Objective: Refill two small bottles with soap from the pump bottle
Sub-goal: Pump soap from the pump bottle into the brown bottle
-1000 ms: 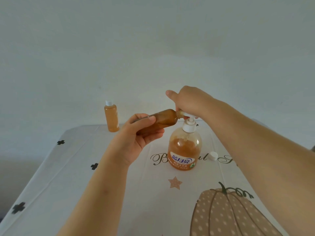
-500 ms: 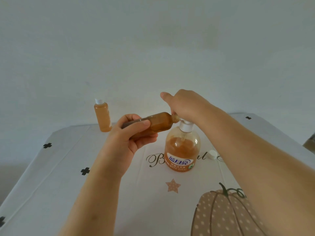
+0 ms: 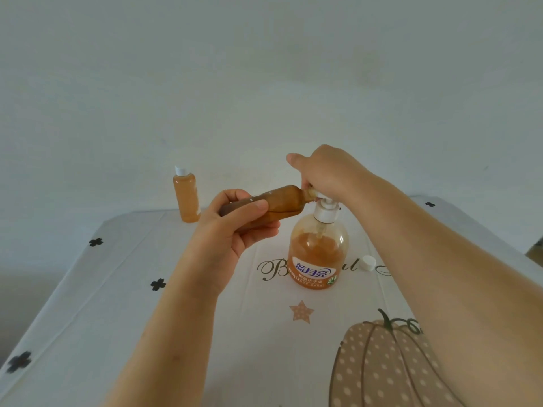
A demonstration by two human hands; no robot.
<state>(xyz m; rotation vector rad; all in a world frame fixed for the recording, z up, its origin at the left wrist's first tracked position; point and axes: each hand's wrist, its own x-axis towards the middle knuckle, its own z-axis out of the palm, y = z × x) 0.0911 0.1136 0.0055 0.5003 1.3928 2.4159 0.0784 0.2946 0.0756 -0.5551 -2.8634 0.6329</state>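
An orange pump bottle (image 3: 318, 254) with a white pump stands at the middle of the table. My right hand (image 3: 326, 174) is closed over the pump head from above. My left hand (image 3: 235, 227) grips a small brown-looking bottle (image 3: 282, 201), held nearly sideways with its open mouth against the pump spout. A second small bottle (image 3: 186, 198), filled with orange soap and capped in white, stands upright at the table's far left edge. A loose white cap (image 3: 368, 262) lies on the cloth right of the pump bottle.
The table (image 3: 117, 289) wears a white cloth printed with black clovers, a star, script lettering and a dotted pumpkin (image 3: 382, 368) at the near right. A plain pale wall rises just behind the far edge.
The pump head has risen again after being pressed down half a second ago. Both hands and the small bottle stay at the spout. The camera view shifted slightly.
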